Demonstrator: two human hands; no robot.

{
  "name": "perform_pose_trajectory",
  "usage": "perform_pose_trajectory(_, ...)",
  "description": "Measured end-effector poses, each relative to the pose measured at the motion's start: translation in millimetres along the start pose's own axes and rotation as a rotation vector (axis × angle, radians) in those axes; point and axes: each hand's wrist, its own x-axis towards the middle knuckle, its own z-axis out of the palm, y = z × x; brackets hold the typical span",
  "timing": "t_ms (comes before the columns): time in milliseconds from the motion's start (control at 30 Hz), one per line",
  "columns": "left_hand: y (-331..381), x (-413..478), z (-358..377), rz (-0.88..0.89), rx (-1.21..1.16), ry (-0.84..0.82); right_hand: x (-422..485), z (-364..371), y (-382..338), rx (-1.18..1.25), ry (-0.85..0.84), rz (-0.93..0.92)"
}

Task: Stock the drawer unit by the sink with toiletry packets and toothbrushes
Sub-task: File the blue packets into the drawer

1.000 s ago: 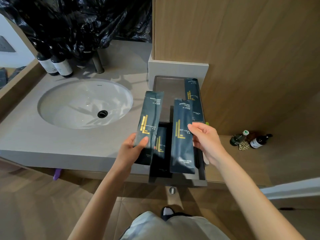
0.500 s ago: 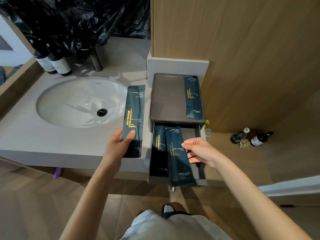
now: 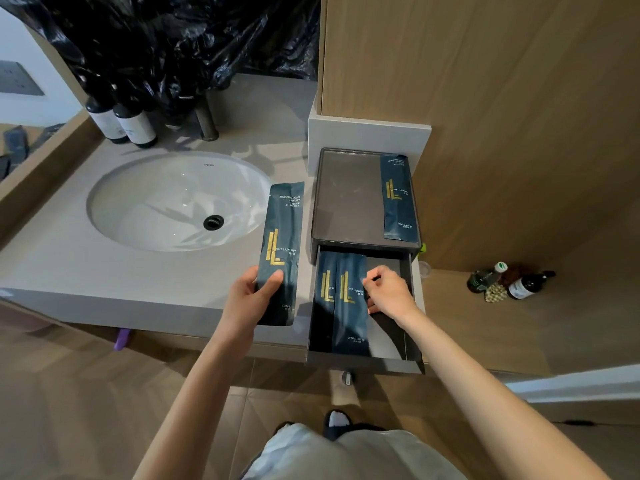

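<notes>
A dark grey drawer unit [image 3: 349,199] stands right of the sink, its drawer [image 3: 391,341] pulled out toward me. Two dark blue packets lie side by side in the drawer's left half; the right one, a dental kit packet [image 3: 351,306], has my right hand [image 3: 389,294] pinching its right edge. My left hand [image 3: 249,299] holds a comb packet [image 3: 282,251] upright over the counter, left of the unit. Another dental kit packet [image 3: 398,199] lies on the unit's top at the right.
The white sink [image 3: 176,199] is set in a grey counter [image 3: 69,265]. Dark bottles [image 3: 121,123] and a black plastic bag [image 3: 180,39] stand behind it. A wooden wall panel [image 3: 519,116] rises at the right, with small bottles [image 3: 509,282] on a low ledge.
My right hand has laid its packet flat in the drawer beside the first one. My left hand has carried the comb packet left, away from the drawer, to above the counter.
</notes>
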Motion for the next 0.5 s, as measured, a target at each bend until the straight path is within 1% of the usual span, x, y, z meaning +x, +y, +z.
perform_pose_trajectory(100, 0, -2, 0, 0.006, 0.007, 0.000, -5, -2, 2, -0.141, 0.011, -0.148)
perform_pose_trajectory(167, 0, -3, -2, 0.011, -0.002, 0.003, -12, -7, -1, -0.238, -0.025, -0.239)
perform_pose_trajectory(200, 0, -3, -2, 0.015, -0.008, 0.002, -15, -10, -3, -0.282, -0.082, -0.283)
perform_pose_trajectory(267, 0, -4, -4, 0.026, 0.001, -0.005, -23, -16, -8, -0.386, -0.263, -0.355)
perform_pose_trajectory(333, 0, -4, -5, 0.035, 0.024, -0.019, -28, -17, -8, -0.510, -0.418, -0.370)
perform_pose_trajectory(367, 0, -4, -6, 0.037, 0.034, -0.026, -29, -15, -7, -0.566, -0.460, -0.356)
perform_pose_trajectory(433, 0, -4, -6, 0.037, 0.040, -0.042, -28, -9, -2, -0.623, -0.486, -0.318)
perform_pose_trajectory(500, 0, -4, -5, 0.033, 0.041, -0.055, -24, -3, 2, -0.627, -0.459, -0.300)
